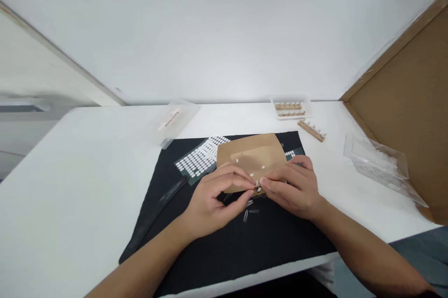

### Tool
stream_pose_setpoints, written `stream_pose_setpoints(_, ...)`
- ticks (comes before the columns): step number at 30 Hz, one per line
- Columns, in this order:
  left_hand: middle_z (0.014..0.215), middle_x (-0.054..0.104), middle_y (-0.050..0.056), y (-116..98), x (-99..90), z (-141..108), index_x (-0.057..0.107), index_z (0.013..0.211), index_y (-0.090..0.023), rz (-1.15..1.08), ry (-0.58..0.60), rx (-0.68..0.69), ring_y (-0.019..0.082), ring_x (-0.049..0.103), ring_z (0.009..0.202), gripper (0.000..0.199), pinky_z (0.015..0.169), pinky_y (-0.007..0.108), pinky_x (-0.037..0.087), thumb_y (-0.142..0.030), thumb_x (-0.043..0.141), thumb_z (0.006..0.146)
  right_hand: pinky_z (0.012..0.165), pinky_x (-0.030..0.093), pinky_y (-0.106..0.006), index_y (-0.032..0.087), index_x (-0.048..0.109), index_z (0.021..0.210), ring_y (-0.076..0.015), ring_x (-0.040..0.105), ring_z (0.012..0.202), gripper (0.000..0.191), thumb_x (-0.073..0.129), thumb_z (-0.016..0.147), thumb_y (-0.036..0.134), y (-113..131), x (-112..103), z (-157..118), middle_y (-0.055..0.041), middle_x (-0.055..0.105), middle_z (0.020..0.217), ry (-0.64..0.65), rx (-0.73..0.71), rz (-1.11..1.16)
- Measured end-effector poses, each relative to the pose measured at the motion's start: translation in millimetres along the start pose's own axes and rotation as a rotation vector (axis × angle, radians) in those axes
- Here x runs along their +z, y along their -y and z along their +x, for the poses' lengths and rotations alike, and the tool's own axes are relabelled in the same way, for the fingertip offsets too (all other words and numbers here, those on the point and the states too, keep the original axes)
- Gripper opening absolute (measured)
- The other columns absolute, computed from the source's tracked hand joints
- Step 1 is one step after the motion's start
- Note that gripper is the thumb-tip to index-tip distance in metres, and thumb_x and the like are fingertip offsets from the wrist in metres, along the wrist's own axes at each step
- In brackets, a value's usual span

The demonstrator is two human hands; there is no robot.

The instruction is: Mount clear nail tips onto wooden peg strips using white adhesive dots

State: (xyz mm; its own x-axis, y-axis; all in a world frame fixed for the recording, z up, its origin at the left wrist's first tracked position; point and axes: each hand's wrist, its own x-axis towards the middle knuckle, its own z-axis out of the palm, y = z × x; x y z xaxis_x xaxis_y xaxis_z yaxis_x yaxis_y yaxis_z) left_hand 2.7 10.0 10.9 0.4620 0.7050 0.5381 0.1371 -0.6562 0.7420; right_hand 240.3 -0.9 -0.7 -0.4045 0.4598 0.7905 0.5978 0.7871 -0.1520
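My left hand (220, 195) and my right hand (294, 186) meet over the lower edge of a brown paper sheet (252, 146). The thumb and fingertips of the left are pinched at a small wooden strip with metal pegs (258, 190), mostly covered by the fingers. Just beside it, the right thumb and index finger press together on something too small to make out. White oval stickers (263, 167) lie scattered on the brown sheet. Clear nail tips (245, 216) rest on the black mat (217, 260) below the hands.
Sheets of white oval stickers (199, 160) lie left of the brown sheet. A clear pouch (177, 123) is behind them. At the back right stand a white tray (308, 107) holding pegged strips and another pegged strip (311, 131). A clear plastic box (381, 167) sits near the cardboard wall (402, 102).
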Motion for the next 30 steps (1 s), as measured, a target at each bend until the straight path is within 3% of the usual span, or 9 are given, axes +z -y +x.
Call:
stream_pose_setpoints(11, 0.091, 0.08, 0.006, 1.0, 6.3, -4.9, 0.078, 0.096, -0.02, 0.034, -0.078, -0.143, 0.017, 0.077, 0.083, 0.012, 0.076, 0.026, 0.06, -0.012, 0.071, 0.093, 0.081, 0.045, -0.034, 0.022, 0.07, 0.1, -0.0108, 0.07, 0.073, 0.016, 0.083, 0.092, 0.014, 4.8, 4.4, -4.8, 0.0037, 0.079, 0.089, 0.01, -0.035, -0.024)
stream_pose_setpoints(21, 0.088, 0.078, 0.004, -3.0, 8.3, -4.5, 0.075, 0.091, -0.02, 0.085, -0.083, -0.163, 0.014, 0.075, 0.081, 0.009, 0.075, 0.024, 0.058, -0.013, 0.069, 0.092, 0.079, 0.045, -0.034, 0.021, 0.073, 0.098, -0.0108, 0.069, 0.072, 0.009, 0.077, 0.096, 0.013, 8.9, 1.2, 1.4, 0.0027, 0.08, 0.09, 0.018, -0.082, -0.066)
stream_pose_setpoints(30, 0.082, 0.074, 0.001, -6.5, 12.9, -6.9, 0.07, 0.082, -0.02, 0.181, -0.12, -0.206, 0.012, 0.067, 0.071, 0.009, 0.064, 0.021, 0.052, -0.012, 0.068, 0.087, 0.083, 0.045, -0.034, 0.02, 0.073, 0.095, -0.0105, 0.071, 0.076, 0.009, 0.075, 0.097, 0.012, 13.7, 0.6, 3.4, 0.003, 0.08, 0.09, 0.043, -0.126, -0.113)
